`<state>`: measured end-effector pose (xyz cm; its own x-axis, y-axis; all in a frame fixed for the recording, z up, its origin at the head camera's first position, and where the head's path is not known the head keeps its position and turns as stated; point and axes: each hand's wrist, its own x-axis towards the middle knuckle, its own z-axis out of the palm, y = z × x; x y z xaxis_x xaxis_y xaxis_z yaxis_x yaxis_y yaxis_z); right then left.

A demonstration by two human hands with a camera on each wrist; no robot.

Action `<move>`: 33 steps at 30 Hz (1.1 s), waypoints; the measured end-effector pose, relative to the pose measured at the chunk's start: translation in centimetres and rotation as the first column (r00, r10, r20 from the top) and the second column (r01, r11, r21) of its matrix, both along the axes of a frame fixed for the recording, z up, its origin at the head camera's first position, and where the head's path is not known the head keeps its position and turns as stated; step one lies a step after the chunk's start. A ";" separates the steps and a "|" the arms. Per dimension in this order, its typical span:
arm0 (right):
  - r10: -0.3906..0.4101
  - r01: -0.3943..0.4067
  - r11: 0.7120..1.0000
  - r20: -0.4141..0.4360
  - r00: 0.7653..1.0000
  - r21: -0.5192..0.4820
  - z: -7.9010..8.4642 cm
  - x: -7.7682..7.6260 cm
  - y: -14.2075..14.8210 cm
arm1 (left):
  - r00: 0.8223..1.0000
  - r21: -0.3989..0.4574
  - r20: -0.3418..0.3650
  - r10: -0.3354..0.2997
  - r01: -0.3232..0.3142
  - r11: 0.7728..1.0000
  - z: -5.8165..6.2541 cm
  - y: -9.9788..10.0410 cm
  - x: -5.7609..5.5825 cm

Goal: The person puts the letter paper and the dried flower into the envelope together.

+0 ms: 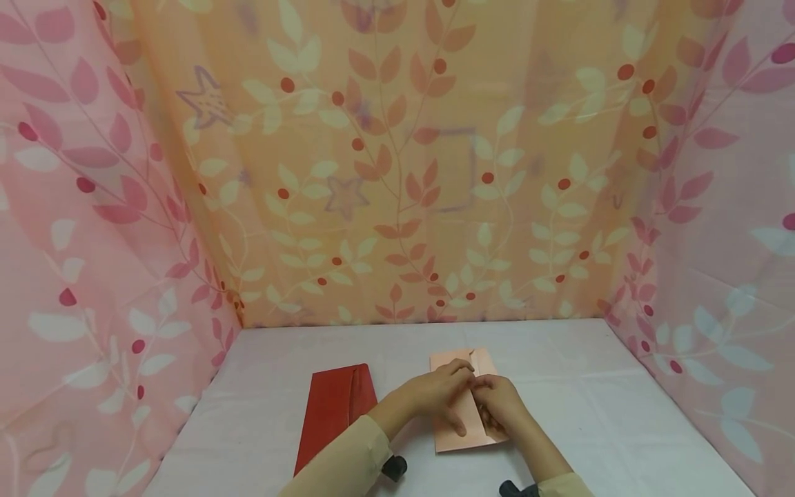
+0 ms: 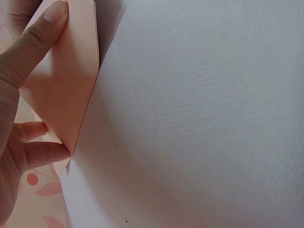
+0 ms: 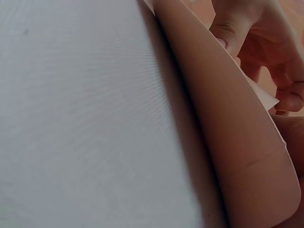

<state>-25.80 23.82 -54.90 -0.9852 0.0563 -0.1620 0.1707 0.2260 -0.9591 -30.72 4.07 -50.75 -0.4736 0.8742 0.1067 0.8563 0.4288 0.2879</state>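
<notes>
A pale pink paper envelope [image 1: 470, 411] lies on the white table, its long flap side facing right and the opening gaping. My left hand [image 1: 444, 393] holds its front panel, thumb low on the paper and the other fingers bent by the opening. In the left wrist view, the left thumb [image 2: 40, 35] presses the pink panel while two fingers touch its far end. My right hand [image 1: 499, 404] grips at the opening's right side, its curled fingertips partly hidden. The envelope's near side [image 3: 213, 109] bows up off the cloth in the right wrist view.
A red envelope [image 1: 329, 407] with a flap along its right side lies to the left, partly under my left forearm. White cloth [image 1: 590, 393] covers the table. Patterned curtains [image 1: 397, 172] in orange and pink enclose the back and both sides.
</notes>
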 end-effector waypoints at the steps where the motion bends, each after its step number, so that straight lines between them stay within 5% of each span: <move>1: 0.003 -0.003 1.000 -0.003 1.000 0.010 -0.1 -0.1 0.0 | 1.000 0.001 0.002 -0.001 0.001 1.000 0.0 0.0 0.0; 8: 0.055 -0.049 0.993 -0.058 0.997 0.107 0.1 -0.5 -0.5 | 1.000 0.000 -0.014 -0.009 0.009 1.000 -0.2 0.1 -0.2; 23: 0.143 -0.141 0.988 -0.025 0.989 0.063 0.6 -0.6 -0.4 | 0.999 -0.002 -0.033 -0.023 0.023 1.000 0.0 0.0 -0.2; 33: 0.195 -0.191 0.979 -0.060 0.979 0.071 1.3 0.3 0.2 | 1.000 -0.002 0.014 -0.002 0.002 1.000 -0.2 0.1 -0.2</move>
<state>-25.53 24.01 -53.62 -0.9870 -0.1275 -0.0982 0.0543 0.3107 -0.9490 -30.92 4.12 -50.91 -0.4729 0.8756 0.0986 0.8534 0.4273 0.2985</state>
